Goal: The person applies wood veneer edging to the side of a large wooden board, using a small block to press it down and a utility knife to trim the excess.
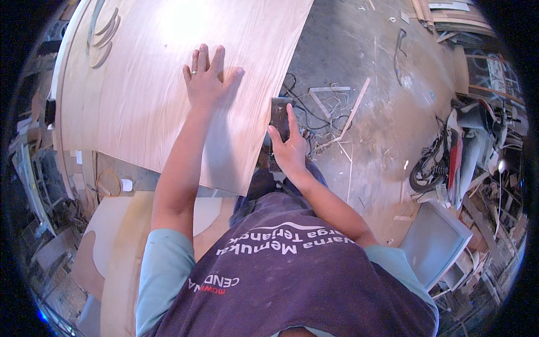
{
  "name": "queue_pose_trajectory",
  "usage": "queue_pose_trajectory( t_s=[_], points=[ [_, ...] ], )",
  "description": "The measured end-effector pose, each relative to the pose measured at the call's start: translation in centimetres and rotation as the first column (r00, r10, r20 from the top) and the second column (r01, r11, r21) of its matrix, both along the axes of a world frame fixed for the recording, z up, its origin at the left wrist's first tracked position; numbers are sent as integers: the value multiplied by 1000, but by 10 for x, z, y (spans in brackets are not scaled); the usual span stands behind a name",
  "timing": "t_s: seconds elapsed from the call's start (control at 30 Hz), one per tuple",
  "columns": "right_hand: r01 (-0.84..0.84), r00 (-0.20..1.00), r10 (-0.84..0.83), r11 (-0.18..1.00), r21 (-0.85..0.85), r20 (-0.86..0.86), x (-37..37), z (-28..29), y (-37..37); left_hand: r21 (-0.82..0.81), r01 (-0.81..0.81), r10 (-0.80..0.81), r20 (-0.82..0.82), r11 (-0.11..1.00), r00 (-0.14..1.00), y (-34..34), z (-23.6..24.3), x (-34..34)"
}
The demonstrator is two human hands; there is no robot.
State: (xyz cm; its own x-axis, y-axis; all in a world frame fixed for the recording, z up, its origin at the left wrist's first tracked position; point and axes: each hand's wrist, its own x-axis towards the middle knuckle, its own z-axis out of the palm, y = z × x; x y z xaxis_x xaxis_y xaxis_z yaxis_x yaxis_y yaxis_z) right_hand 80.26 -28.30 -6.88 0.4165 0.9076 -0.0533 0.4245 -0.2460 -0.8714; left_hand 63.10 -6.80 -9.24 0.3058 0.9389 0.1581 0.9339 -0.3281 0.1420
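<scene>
Across the upper left of the head view lies a large pale plywood sheet with fine grain (pixel 168 78), its right edge running down toward the person's body. On it the left hand (pixel 206 78) lies flat, fingers close together and thumb out to the side, a ring on 1 finger. At the sheet's right edge the right hand (pixel 289 147) grips a small dark block-shaped hand tool (pixel 279 115), index finger stretched along its top and the other fingers wrapped round it; whether the tool touches the edge I cannot tell. As I judge it, the thin sheet could flex or slide if the flat palm eases off, so the tool would skip off the edge, and the right fingers sit close to that edge. Curved wooden offcuts (pixel 104 33) rest on the sheet's far corner. Below the edge, the grey concrete floor (pixel 387 101) carries thin wood strips (pixel 353 109) and tangled black cables (pixel 306 112), a tripping risk underfoot. A red and white motorbike (pixel 460 151) stands well apart at right.
</scene>
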Motion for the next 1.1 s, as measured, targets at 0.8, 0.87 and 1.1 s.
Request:
queue_pose_trajectory(
  t_s=[0.8,0.87,1.1],
  points=[
    [195,980,-193,980,25,-56,1,-10,72,-33,-1,1,-12,999,1000,8,5,-1],
    [197,979,-197,980,12,-52,5,-11,79,-63,-8,7,-19,998,1000,9,5,0],
    [153,987,-153,988,-11,48,-19,-3,39,-29,-3,2,-47,1000,999,10,1,-5]
  ],
)
